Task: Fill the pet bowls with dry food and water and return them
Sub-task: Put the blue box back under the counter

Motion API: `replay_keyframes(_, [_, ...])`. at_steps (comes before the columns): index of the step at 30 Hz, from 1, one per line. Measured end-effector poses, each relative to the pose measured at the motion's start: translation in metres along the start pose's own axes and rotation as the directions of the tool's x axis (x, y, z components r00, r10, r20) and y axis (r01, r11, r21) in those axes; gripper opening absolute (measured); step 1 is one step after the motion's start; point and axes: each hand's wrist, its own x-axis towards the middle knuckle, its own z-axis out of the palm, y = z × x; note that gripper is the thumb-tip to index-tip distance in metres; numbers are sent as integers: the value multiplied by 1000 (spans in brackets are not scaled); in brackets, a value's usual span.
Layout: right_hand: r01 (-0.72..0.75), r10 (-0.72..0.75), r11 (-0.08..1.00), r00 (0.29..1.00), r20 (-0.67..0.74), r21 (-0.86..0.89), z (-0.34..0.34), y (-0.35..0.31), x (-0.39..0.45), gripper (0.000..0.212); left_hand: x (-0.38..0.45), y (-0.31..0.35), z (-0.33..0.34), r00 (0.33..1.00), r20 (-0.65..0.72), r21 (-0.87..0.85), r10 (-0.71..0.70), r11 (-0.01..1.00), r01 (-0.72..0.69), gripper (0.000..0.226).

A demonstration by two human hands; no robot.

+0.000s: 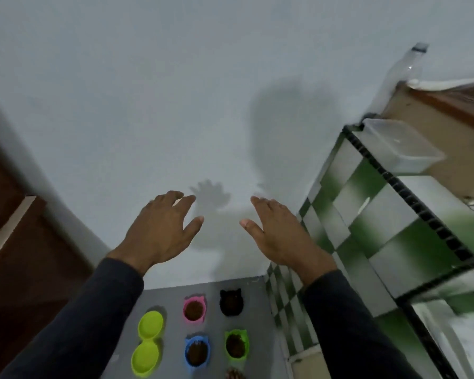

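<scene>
On the grey floor (170, 299) below me stand a pink bowl (194, 309), a black bowl (231, 302), a blue bowl (197, 354) and a green bowl (236, 345), each holding brown dry food. A lime-yellow double bowl (147, 342) lies to their left; I see no food in it. My left hand (162, 228) and my right hand (279, 233) hover high above the bowls, palms down, fingers spread, holding nothing. Both arms wear dark sleeves.
A green-and-white checked counter (367, 214) rises on the right with a black edge strip. On it sit a clear plastic container (400, 146) and a clear bottle (402, 67). A dark brown door (17, 269) is at the left, and a white wall is ahead.
</scene>
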Motion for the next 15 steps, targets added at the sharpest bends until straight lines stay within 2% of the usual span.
replay_keyframes(9, [-264,262,964,960,-96,-4,3,6,-122,71,-33,63,12,960,89,-81,267,962,-260,61])
replay_keyframes(15, [-361,362,932,914,-182,40,-6,23,-204,70,-53,129,14,901,104,-102,420,906,-411,60])
